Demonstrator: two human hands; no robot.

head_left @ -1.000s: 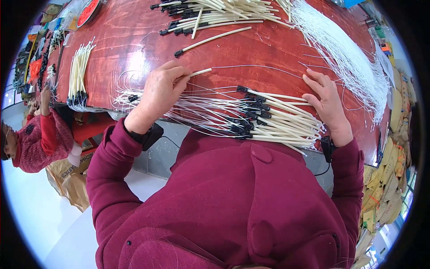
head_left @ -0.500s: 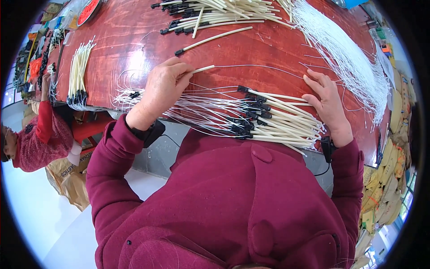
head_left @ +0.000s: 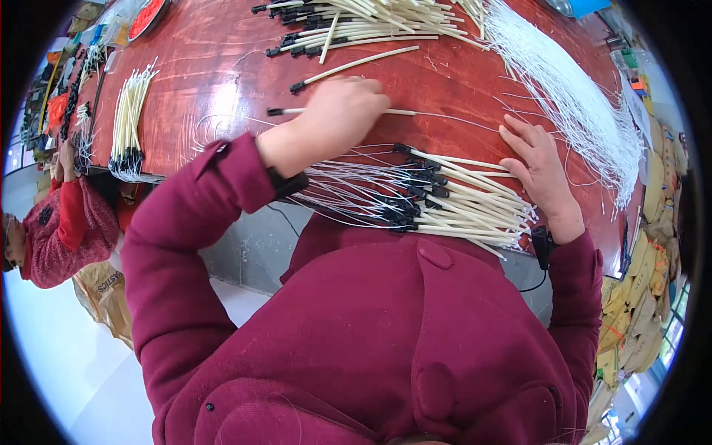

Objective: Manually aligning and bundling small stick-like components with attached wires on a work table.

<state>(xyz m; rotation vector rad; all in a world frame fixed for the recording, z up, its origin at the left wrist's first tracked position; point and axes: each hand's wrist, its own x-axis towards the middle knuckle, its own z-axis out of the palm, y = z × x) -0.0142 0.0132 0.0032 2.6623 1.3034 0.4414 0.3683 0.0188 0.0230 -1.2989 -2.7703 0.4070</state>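
My left hand is closed around a cream tube whose black end shows past the wrist. A thin white string runs from the tube's other end to my right hand. That hand lies on the table with fingers spread, its fingertips by the string; whether they press on it cannot be made out. Between my hands and body lies a bundle of cream tubes with black connectors and white strings trailing left.
Beyond my hands are a single tube, a heap of tubes and a mass of white strings. On the left are another tube bundle, a bowl of red bits and a seated person.
My left hand has moved right along the string, and the tube has shifted right with it. Its black end now shows. My right hand has stayed nearly still.
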